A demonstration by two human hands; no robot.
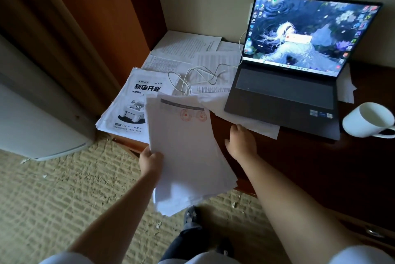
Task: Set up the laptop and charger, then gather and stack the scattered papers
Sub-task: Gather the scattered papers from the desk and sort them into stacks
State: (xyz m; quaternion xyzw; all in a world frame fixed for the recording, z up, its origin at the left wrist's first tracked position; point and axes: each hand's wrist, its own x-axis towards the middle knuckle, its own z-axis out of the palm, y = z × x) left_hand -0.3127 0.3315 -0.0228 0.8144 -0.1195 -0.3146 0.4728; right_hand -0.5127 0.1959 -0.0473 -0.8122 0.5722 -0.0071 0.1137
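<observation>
A dark wooden desk (pixel 299 167) is seen along the right and far side, with patterned carpet (pixel 53 195) below at the near left. An open laptop (pixel 295 84) is set on the far right of the desk, its screen lit. Loose papers (pixel 188 49) are spread over the far left of the desk, and a printed flyer (pixel 132 105) is laid on a pile at the left edge. A stack of sheets (pixel 188 152) is held over the near desk edge, pinched at its left side by the left hand (pixel 150 162). The right hand (pixel 242 141) is laid flat, fingers spread, touching a sheet (pixel 252 123) tucked under the laptop's near edge. A white mug (pixel 369 119) is seen right of the laptop. A white charger cable (pixel 198 77) is looped over the papers, running to the laptop's left side.
</observation>
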